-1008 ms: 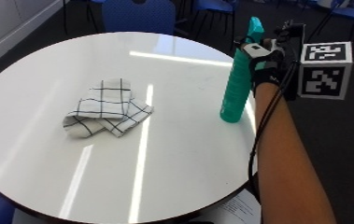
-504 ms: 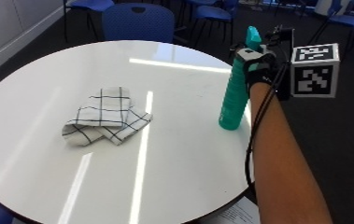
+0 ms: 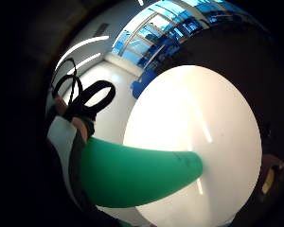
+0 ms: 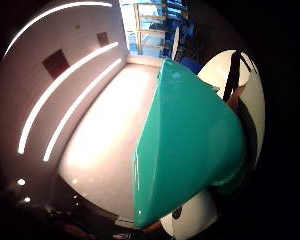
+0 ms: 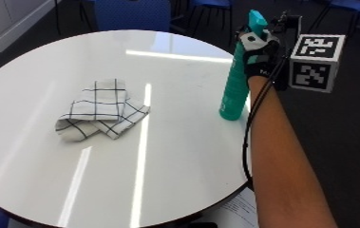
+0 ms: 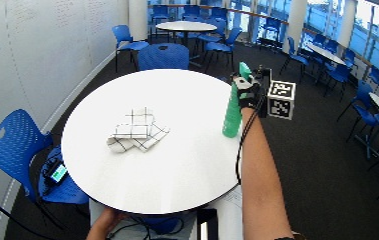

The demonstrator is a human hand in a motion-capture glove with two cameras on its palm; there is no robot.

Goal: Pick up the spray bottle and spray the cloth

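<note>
Right hand wrapped round the upper part of the green spray bottle, standing upright near the table edge, well apart from the checked cloth. Risk: tipping the tall bottle, or spraying wide of the cloth. Cloth only in outside views; palm views filled by bottle.

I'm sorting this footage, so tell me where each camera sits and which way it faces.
Outside view: above the table's near edge, looking down at the cloth, spray bottle and gloved right hand; forearm shows.
Wide outside view: higher, taking in table and chairs; arm shows.
Little finger palm view: along the bottle to the table; straps show.
Thumb palm view: bottle close, ceiling behind.
All four share the bottle.
</note>
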